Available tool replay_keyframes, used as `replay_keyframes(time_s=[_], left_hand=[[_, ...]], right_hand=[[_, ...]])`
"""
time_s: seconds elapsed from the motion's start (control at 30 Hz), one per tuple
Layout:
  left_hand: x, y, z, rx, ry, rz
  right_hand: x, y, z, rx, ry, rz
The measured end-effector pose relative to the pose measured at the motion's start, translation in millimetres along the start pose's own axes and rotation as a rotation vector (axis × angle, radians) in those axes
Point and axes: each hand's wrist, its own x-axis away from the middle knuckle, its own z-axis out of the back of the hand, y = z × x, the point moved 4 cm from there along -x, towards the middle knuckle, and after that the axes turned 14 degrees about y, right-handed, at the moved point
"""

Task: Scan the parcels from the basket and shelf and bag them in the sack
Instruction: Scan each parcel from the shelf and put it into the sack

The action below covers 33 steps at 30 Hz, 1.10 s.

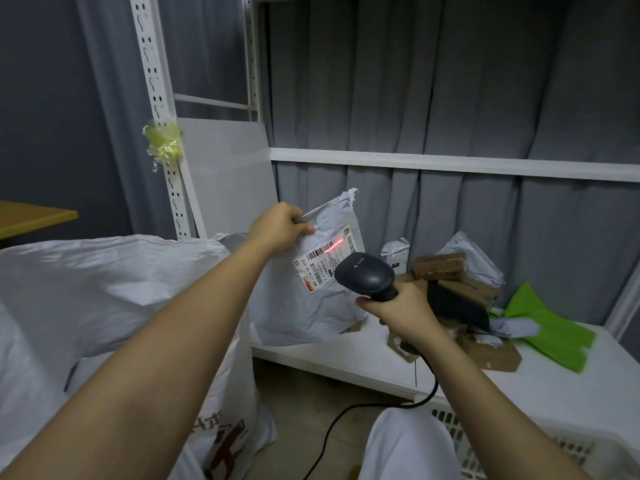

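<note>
Big white sack (pixel 104 289) slumped open at lower left, white shelf (pixel 571 382) on the right carrying a heap of parcels (pixel 457 282). Above the shelf's front edge, the grey parcel (pixel 311 306) hangs from the left hand (pixel 282 227), fingers pinching its top corner. Right hand (pixel 403 311) curls round the scanner (pixel 367 276), red line across the label (pixel 325 258).
</note>
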Motion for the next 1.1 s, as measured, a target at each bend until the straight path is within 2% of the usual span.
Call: replay_keyframes(time_s=[0.3,0.4,0.6,0.7,0.8,1.0,1.1], left_hand=[[1.5,-6.4,2.0,0.041,0.003,0.024],[2.0,-7.8,9.6,0.109,0.042,0.062],[-3.6,-16.5,74.9,0.276,0.379,0.148],[-4.8,-25.4,127.5,0.358,0.545,0.169],[0.1,-42.8,186.0,0.304,0.703,0.145],[26.7,-101.7,288.2,0.191,0.909,0.171],[43.9,-131.6,320.9,0.130,0.965,0.212]], right_hand=[[6.5,-13.4,-0.4,-0.070,-0.049,-0.018],[6.1,-14.6,-2.4,-0.052,-0.013,0.017],[-1.5,-50.9,-19.3,-0.274,0.107,-0.007],[-6.1,-90.3,-43.1,-0.379,0.096,-0.005],[-9.2,-126.6,-76.3,-0.467,0.076,-0.054],[-2.6,-168.5,-141.5,-0.537,0.002,-0.099],[5.7,-176.0,-169.4,-0.540,-0.049,-0.128]])
